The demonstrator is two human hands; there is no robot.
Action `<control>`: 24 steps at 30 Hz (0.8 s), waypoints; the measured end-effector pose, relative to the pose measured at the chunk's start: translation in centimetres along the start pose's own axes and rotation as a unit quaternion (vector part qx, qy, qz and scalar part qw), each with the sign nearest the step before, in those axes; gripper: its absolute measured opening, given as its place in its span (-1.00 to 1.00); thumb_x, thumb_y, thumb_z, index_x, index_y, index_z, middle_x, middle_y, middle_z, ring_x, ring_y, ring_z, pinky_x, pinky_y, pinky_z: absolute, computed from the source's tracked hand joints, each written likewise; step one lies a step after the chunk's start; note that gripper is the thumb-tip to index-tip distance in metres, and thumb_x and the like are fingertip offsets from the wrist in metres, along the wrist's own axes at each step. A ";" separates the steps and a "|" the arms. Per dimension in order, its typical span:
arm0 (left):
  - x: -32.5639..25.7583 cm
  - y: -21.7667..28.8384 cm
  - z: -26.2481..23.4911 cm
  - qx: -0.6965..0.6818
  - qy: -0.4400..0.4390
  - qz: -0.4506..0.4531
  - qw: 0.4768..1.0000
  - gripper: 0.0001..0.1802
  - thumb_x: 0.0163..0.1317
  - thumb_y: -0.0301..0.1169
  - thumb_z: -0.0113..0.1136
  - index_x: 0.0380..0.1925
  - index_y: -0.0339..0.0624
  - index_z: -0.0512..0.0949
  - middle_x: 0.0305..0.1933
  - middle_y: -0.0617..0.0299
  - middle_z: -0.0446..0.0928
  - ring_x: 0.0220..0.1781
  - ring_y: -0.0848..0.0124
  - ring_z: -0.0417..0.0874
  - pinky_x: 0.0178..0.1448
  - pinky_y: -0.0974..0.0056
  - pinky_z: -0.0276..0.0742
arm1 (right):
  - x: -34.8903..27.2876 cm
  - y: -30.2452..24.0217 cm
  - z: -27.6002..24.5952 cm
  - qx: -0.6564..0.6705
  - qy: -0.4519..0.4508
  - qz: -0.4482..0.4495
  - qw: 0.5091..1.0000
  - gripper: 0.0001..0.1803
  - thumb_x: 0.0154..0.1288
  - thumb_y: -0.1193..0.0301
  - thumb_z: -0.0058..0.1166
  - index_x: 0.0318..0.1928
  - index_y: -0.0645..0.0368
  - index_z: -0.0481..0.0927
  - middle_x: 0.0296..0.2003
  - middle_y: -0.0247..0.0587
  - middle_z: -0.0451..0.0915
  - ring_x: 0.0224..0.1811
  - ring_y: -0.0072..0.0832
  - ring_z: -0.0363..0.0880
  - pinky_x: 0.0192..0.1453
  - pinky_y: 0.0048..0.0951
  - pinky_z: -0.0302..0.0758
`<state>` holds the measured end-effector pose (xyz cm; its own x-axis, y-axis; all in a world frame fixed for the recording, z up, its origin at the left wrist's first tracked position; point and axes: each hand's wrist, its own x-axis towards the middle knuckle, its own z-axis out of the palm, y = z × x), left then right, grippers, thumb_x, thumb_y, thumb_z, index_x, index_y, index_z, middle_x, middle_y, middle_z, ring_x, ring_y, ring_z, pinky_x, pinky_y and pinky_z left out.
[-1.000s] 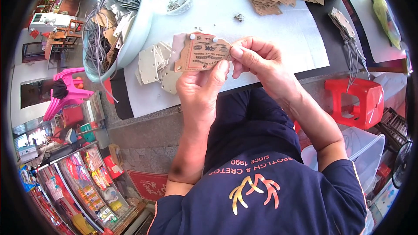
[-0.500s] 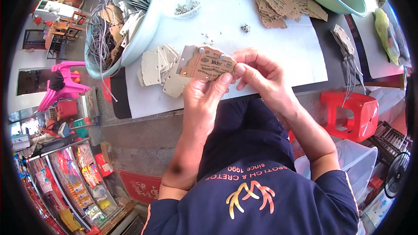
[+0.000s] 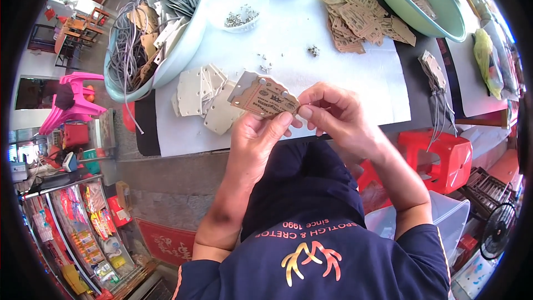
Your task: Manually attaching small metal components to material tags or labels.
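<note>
Both hands meet over the table's near edge at a brown printed cardboard tag [image 3: 266,97] with a scalloped edge. A grey plate [image 3: 244,81] lies against its back and shows past the left end. Small silvery fasteners sit near the tag's edges. My left hand [image 3: 256,139] pinches the tag's lower edge between thumb and fingers. My right hand [image 3: 340,112] is closed at its right corner, thumb against fingertips; any small part between them is hidden. Left of the tag lie several loose grey plates [image 3: 194,91]. Beyond it are scattered metal fasteners [image 3: 264,65].
A pale basin [image 3: 191,39] of grey cords and plates stands left. Clear bowls [image 3: 261,8] hold fasteners. Brown tags [image 3: 355,14] are heaped far right, beside another basin [image 3: 444,16]. Corded tags [image 3: 436,72] hang over the right edge, near a red stool [image 3: 444,161].
The tag has tilted, its right end dipping lower. Both hands have shifted slightly downward with it, still gripping. The whole view has also moved a little.
</note>
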<state>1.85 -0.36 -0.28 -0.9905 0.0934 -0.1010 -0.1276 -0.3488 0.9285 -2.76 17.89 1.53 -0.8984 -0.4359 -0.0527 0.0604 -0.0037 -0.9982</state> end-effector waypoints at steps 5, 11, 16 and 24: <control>-0.1 0.2 0.3 -0.011 0.035 0.000 0.999 -0.78 0.30 -0.45 0.16 -0.10 -0.35 0.53 -0.18 0.16 0.59 -0.19 0.38 0.61 -0.17 0.34 0.42 | 3.9 0.6 -4.3 -0.213 0.061 -0.127 0.967 -0.83 0.34 0.43 0.14 -0.12 0.23 0.61 -0.40 -0.45 0.55 -0.45 -0.75 0.43 -0.40 -0.66 0.41; 0.1 0.1 0.0 -0.012 0.031 0.003 0.999 -0.77 0.31 -0.44 0.15 -0.10 -0.34 0.52 -0.18 0.14 0.58 -0.19 0.38 0.62 -0.18 0.33 0.45 | 6.7 -0.4 -6.5 -0.504 0.083 -0.172 0.842 -0.86 0.23 0.40 0.15 -0.28 0.20 0.66 -0.36 -0.19 0.59 -0.35 -0.29 0.61 -0.22 -0.34 0.52; 0.1 0.1 -0.1 -0.016 0.032 -0.003 0.999 -0.78 0.32 -0.45 0.15 -0.10 -0.35 0.52 -0.18 0.14 0.57 -0.19 0.37 0.62 -0.17 0.33 0.45 | 7.8 0.4 -6.4 -0.547 0.063 -0.187 0.813 -0.84 0.23 0.37 0.11 -0.30 0.18 0.67 -0.34 -0.17 0.58 -0.30 -0.20 0.62 -0.17 -0.24 0.52; 0.1 0.0 -0.1 -0.007 0.027 0.000 1.000 -0.78 0.32 -0.45 0.14 -0.09 -0.34 0.52 -0.17 0.15 0.57 -0.19 0.38 0.62 -0.17 0.33 0.45 | 8.3 0.3 -6.2 -0.575 0.038 -0.206 0.791 -0.86 0.22 0.40 0.07 -0.36 0.19 0.61 -0.35 -0.12 0.56 -0.32 -0.16 0.61 -0.24 -0.19 0.51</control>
<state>1.72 -0.41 -0.34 -0.9919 0.0437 -0.1194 -0.1271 -0.3618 0.9235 -12.85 19.86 0.62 -0.7654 -0.5553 0.3254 -0.6402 0.7088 -0.2963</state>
